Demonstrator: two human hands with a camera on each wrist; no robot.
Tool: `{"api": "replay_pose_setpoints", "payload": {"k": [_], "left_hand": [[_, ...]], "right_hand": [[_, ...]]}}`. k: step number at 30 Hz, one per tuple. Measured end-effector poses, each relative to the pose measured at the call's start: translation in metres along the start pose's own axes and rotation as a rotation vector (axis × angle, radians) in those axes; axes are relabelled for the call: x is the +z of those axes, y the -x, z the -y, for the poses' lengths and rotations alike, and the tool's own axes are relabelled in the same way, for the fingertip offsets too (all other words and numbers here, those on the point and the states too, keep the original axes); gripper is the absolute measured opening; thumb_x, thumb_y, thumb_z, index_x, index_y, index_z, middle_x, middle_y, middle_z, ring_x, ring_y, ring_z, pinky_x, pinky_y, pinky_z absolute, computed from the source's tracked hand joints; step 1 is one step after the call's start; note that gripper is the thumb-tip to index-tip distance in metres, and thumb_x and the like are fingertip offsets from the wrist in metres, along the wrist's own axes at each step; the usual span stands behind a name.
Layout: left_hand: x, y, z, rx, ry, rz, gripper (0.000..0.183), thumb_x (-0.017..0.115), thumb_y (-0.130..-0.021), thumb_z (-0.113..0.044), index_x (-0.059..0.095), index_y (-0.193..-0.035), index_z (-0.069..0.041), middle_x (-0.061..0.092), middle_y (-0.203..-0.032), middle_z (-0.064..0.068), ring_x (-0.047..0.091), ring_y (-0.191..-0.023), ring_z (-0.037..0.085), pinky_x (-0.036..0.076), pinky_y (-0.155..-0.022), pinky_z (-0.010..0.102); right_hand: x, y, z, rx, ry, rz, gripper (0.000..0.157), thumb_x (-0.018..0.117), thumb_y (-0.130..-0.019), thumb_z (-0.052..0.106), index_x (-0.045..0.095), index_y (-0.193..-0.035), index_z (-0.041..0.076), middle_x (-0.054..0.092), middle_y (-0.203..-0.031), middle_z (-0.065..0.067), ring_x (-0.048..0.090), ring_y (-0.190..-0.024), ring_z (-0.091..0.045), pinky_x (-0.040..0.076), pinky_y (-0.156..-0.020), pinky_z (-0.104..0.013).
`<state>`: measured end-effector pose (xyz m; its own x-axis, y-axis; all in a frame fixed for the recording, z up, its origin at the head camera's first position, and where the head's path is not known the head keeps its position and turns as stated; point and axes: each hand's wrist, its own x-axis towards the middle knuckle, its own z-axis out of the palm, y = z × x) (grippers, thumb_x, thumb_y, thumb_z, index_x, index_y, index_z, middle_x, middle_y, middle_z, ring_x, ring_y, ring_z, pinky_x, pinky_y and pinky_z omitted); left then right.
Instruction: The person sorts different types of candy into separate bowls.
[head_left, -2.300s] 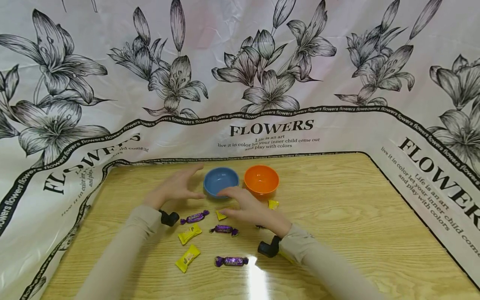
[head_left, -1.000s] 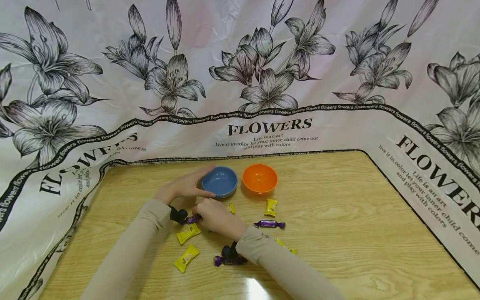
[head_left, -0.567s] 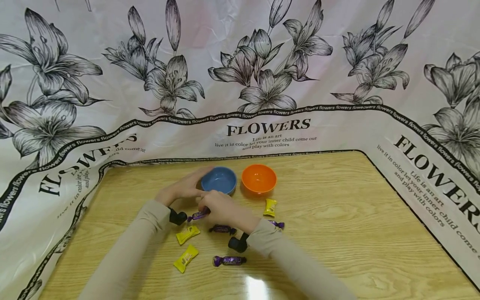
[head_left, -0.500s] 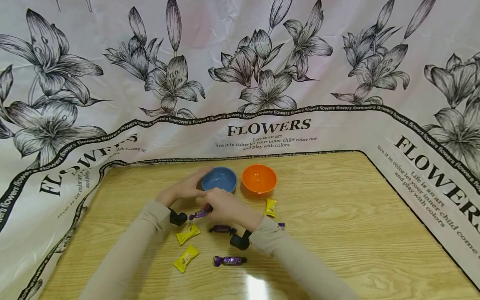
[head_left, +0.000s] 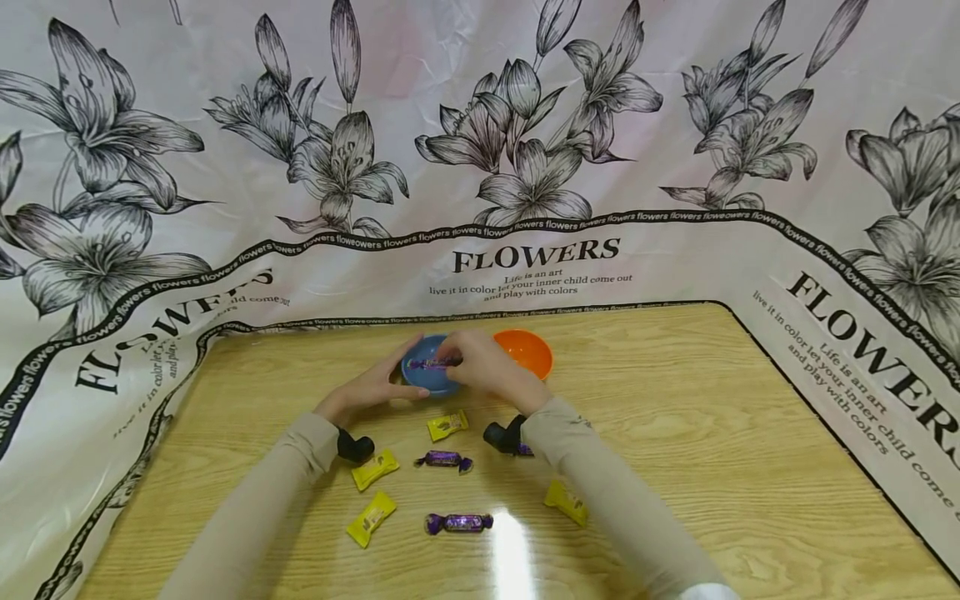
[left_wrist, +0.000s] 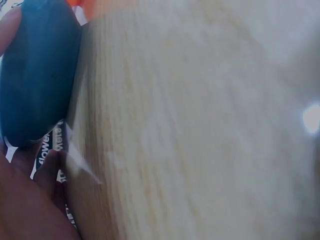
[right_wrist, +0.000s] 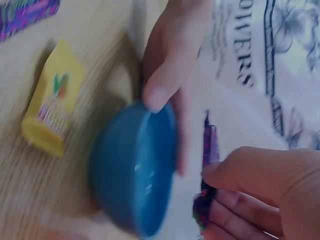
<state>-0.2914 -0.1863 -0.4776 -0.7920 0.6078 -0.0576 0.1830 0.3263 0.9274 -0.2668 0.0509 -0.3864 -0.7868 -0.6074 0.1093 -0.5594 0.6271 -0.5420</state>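
A twist-wrapped purple candy (head_left: 426,364) is pinched between the thumb and fingers of my right hand (head_left: 487,367), held over the blue bowl (head_left: 429,385). The right wrist view shows that candy (right_wrist: 210,150) just off the bowl's open side, not touching it. My left hand (head_left: 366,390) grips the blue bowl from the left, its thumb on the near rim and its fingers round the far side. In the left wrist view the bowl's outer wall (left_wrist: 40,75) sits between thumb and fingers. Whether the bowl holds anything is hard to see.
An orange bowl (head_left: 536,350) stands right of the blue one, partly behind my right hand. Several candies lie nearer on the wooden table (head_left: 712,417), among them a yellow candy (head_left: 447,425) and purple candies (head_left: 444,460). A flower-printed cloth (head_left: 540,275) hangs behind.
My right hand has picked a purple candy off the table near the left wrist and carried it up and right, over the blue bowl. My left hand has come to the bowl and stayed.
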Motion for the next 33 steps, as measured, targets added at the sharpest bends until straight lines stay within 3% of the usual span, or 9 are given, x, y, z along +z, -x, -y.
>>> {"api": "replay_pose_setpoints", "payload": {"k": [5,10,15,22,28,33], "left_hand": [[0.002,0.0,0.002,-0.003,0.038,-0.026,0.099,0.073,-0.091,-0.023,0.003,-0.161,-0.025,0.008,-0.165,0.01,0.018,-0.148,0.032,0.016,-0.118,0.053],[0.003,0.001,0.001,-0.023,0.063,-0.049,0.101,0.075,-0.09,-0.024,0.004,-0.161,-0.027,0.008,-0.165,0.009,0.017,-0.148,0.03,0.015,-0.119,0.052],[0.005,0.002,0.001,-0.028,0.045,-0.07,0.103,0.077,-0.088,-0.026,0.004,-0.161,-0.028,0.008,-0.165,0.006,0.011,-0.15,0.028,0.009,-0.119,0.054],[0.006,0.003,0.0,-0.031,0.006,-0.088,0.102,0.076,-0.089,-0.025,0.003,-0.161,-0.028,0.004,-0.166,0.006,0.004,-0.151,0.028,0.005,-0.119,0.055],[0.006,0.001,-0.001,-0.021,0.001,-0.096,0.104,0.076,-0.089,-0.026,0.002,-0.161,-0.025,0.002,-0.166,0.005,0.003,-0.151,0.027,0.005,-0.119,0.054],[0.006,0.001,0.001,-0.022,0.023,-0.09,0.103,0.075,-0.09,-0.024,0.001,-0.161,-0.024,0.001,-0.166,0.004,0.002,-0.151,0.027,0.004,-0.119,0.054]], "right_hand": [[0.01,-0.012,-0.022,0.033,-0.012,-0.078,0.022,0.073,-0.085,-0.001,0.075,-0.106,-0.001,0.069,-0.101,-0.012,0.064,-0.088,-0.022,0.055,-0.077,-0.031],[0.023,-0.021,-0.032,0.052,0.053,-0.067,0.021,0.072,-0.086,0.001,0.076,-0.106,0.0,0.067,-0.101,-0.011,0.063,-0.09,-0.02,0.055,-0.078,-0.029],[0.033,-0.025,-0.03,0.088,0.131,-0.021,0.018,0.069,-0.09,0.002,0.075,-0.107,0.0,0.065,-0.101,-0.01,0.062,-0.091,-0.02,0.055,-0.078,-0.03],[0.043,-0.027,-0.027,0.051,0.262,-0.022,0.011,0.067,-0.088,-0.002,0.077,-0.092,0.002,0.066,-0.092,-0.009,0.06,-0.082,-0.017,0.052,-0.072,-0.028],[0.046,-0.027,-0.025,0.091,0.271,-0.026,0.01,0.067,-0.089,-0.002,0.076,-0.09,0.003,0.064,-0.09,-0.008,0.06,-0.081,-0.016,0.053,-0.071,-0.028],[0.043,-0.025,-0.019,0.056,0.266,-0.03,0.009,0.067,-0.092,0.002,0.076,-0.094,0.002,0.064,-0.093,-0.009,0.063,-0.085,-0.017,0.054,-0.074,-0.028]]}}
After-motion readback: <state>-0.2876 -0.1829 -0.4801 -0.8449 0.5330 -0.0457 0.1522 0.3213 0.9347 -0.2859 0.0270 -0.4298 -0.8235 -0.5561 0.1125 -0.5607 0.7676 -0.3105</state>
